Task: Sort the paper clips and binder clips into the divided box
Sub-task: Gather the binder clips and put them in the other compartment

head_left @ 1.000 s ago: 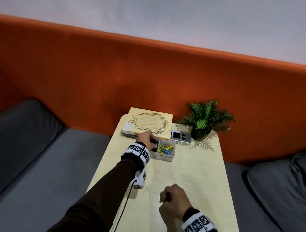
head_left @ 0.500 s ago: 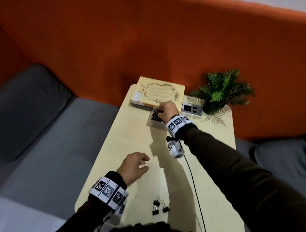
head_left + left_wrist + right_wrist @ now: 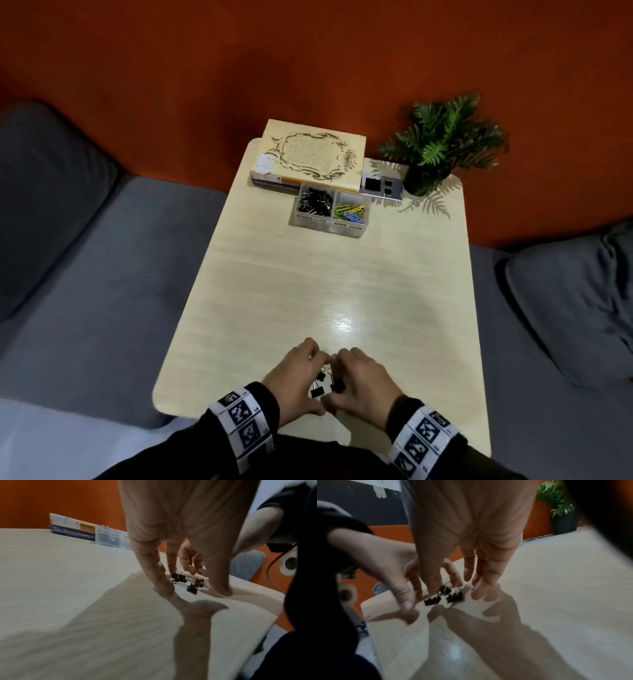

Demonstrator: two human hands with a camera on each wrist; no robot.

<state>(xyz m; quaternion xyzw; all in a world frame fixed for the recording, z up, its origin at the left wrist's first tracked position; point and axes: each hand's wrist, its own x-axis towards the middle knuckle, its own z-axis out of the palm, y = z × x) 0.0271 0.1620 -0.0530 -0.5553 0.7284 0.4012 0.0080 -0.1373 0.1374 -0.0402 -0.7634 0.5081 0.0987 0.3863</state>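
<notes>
Three black binder clips lie together on the table near its front edge. My left hand and right hand cup them from either side, fingertips down on the wood. In the left wrist view the left hand straddles the clips without pinching any. In the right wrist view the right hand hovers over the clips, its thumb close to one. The clear divided box stands at the far end, with black binder clips on the left and coloured paper clips on the right.
A stack of books lies behind the box, with a small grey device and a potted fern to its right. The pale wooden table is flanked by grey sofa cushions. An orange backrest runs behind.
My right hand has come back from the box to the front edge. My left hand has moved down beside it, so both now surround the three binder clips. The view has tilted down.
</notes>
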